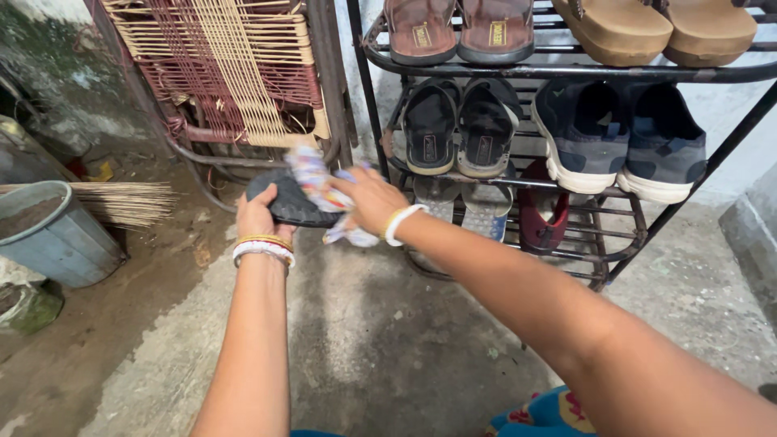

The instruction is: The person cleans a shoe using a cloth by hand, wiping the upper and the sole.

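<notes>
Head view, left hand (257, 217) gripping black sandal (287, 202), right hand (371, 199) pressing cloth (317, 184)

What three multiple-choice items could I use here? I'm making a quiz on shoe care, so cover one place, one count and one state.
1. Where is the black sandal that is out of the rack?
A. On the top shelf
B. In the left hand, in front of the rack
C. In the bucket

2. How many shoes stand on the shelf with the dark blue sneakers?
A. Two
B. Four
C. Six

3. What is the right hand doing?
A. Pressing a patterned cloth to the sandal
B. Hanging empty
C. Gripping the broom

Key: 1 B, the left hand grips its near end before the metal shoe rack. 2 B, two black sandals and two sneakers stand there. 3 A, the cloth lies bunched against the sandal under that hand.
</notes>
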